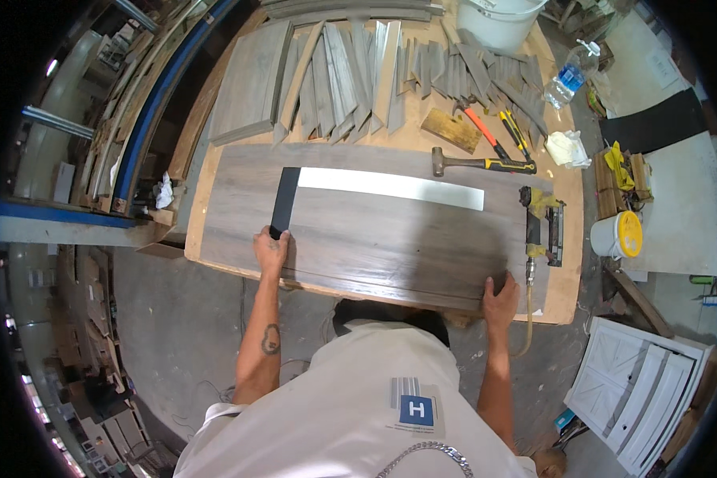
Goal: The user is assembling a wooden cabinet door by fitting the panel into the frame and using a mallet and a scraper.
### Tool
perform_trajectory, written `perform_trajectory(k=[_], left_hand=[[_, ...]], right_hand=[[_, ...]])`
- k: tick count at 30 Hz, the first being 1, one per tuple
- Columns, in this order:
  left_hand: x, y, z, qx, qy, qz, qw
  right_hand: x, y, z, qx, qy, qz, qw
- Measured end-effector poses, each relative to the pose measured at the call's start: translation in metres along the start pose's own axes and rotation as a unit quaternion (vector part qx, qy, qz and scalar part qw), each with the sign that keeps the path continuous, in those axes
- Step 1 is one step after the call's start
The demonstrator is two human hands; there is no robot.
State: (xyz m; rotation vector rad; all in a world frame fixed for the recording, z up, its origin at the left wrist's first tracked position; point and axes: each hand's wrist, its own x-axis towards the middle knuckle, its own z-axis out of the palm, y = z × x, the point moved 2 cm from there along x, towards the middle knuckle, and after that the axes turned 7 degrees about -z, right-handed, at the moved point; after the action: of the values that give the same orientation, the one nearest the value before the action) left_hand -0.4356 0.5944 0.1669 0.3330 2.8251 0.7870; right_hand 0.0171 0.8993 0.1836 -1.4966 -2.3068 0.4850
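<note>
A large try square with a black stock (287, 195) and a long silver blade (390, 187) lies flat on a grey-brown wood-grain panel (358, 255). My left hand (272, 252) is closed around the near end of the stock, at the panel's front edge. The blade runs to the right across the panel. Further right, my right hand (500, 301) rests against the same front edge, thumb and finger apart, with no tool in it. Its other fingers are partly hidden.
On the panel lie a hammer (486, 163) and a nail gun (543, 227) with a hose. Behind are an orange-handled hammer (484, 129), many grey wood strips (350, 76), a white bucket (498, 24) and a plastic bottle (566, 84). Racking (72, 231) stands at left.
</note>
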Motion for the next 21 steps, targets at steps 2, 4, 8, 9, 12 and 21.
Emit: perform_trajectory(k=[2,4,8,9,12,21], left_hand=[[-0.01,0.009,-0.005,0.055,0.048,0.018,0.997],[-0.02,0.016,-0.01,0.044,0.058,0.031,0.997],[-0.045,0.019,-0.012,0.035,0.059,0.081,0.994],[-0.061,0.025,-0.012,0.093,0.031,0.151,0.984],[-0.095,0.039,-0.022,0.151,-0.077,0.267,0.949],[-0.121,0.012,-0.011,-0.007,-0.055,0.129,0.99]], right_hand=[[0.002,0.002,0.0,-0.009,-0.016,0.001,1.0],[0.006,0.004,-0.001,-0.016,-0.033,-0.001,0.999],[0.007,0.007,-0.008,0.05,-0.069,0.041,0.995],[0.008,0.002,-0.012,0.045,-0.082,0.06,0.994],[-0.002,-0.021,-0.015,0.023,-0.098,0.068,0.993],[-0.042,0.004,-0.024,0.147,-0.113,0.124,0.975]])
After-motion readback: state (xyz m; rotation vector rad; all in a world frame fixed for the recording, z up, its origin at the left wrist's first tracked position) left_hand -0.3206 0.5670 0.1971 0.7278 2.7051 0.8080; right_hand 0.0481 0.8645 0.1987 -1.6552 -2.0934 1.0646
